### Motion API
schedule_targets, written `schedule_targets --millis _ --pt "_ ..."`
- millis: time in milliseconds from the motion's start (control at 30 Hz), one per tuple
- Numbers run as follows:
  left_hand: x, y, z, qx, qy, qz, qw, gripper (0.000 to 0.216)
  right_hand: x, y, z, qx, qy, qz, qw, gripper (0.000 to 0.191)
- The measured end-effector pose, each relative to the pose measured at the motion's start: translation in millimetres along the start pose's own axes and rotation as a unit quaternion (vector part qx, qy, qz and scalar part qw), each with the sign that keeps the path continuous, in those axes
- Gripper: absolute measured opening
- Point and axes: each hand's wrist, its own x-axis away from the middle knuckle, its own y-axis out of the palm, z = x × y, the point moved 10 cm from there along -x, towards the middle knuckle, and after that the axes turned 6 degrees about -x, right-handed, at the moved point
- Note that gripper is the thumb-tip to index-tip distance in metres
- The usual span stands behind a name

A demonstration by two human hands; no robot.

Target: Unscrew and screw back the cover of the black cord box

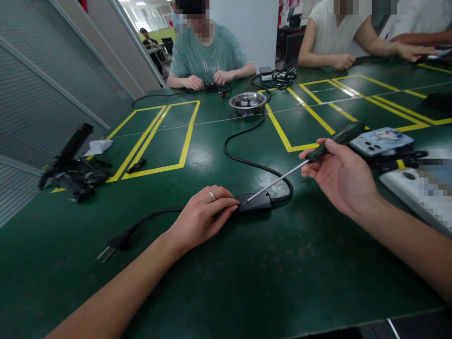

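Observation:
A small black power adapter (256, 203) lies on the green table (247, 282), its black cable (243, 160) looping away toward the back. My left hand (203, 216), a ring on one finger, rests on the adapter's left end, fingers curled down pressing it. My right hand (339, 174) grips a screwdriver (318, 153) by its dark green handle. The long metal shaft slants down left, and its tip touches the adapter's top close to my left fingertips. A second cable ends in a black plug (118, 244) at the left.
A metal bowl (247, 102) stands at mid-table. Black parts (72, 172) are heaped at the left edge. A phone (381, 141) and a white device (413, 188) lie at the right. A person in a green shirt (208, 54) and others sit across, hands on the table.

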Motion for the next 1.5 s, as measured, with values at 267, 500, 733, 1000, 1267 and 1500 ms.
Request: schedule_targets --millis 267,500,733,1000,1267,1500 --pt "2 -4 -3 0.002 0.015 0.008 1.000 0.017 -1 -2 0 -0.001 0.000 0.004 1.000 0.012" --pt "4 -1 -3 -0.009 0.026 0.015 1.000 0.023 -1 -3 1 -0.013 0.011 0.007 1.000 0.011" --pt "4 -2 11 -0.068 0.073 -0.023 0.995 0.028 -1 -2 -1 -0.021 0.011 -0.001 1.000 0.010" --pt "2 -4 16 -0.087 0.087 -0.034 0.992 0.034 0 -2 2 -0.020 0.015 -0.005 1.000 0.011" --pt "3 1 8 -0.092 0.047 -0.044 0.994 0.044 0 0 2 -0.014 0.010 -0.022 1.000 0.012" --pt "3 19 -11 -0.019 -0.054 -0.102 0.993 0.049 14 20 -9 0.024 -0.033 -0.065 0.997 0.016"
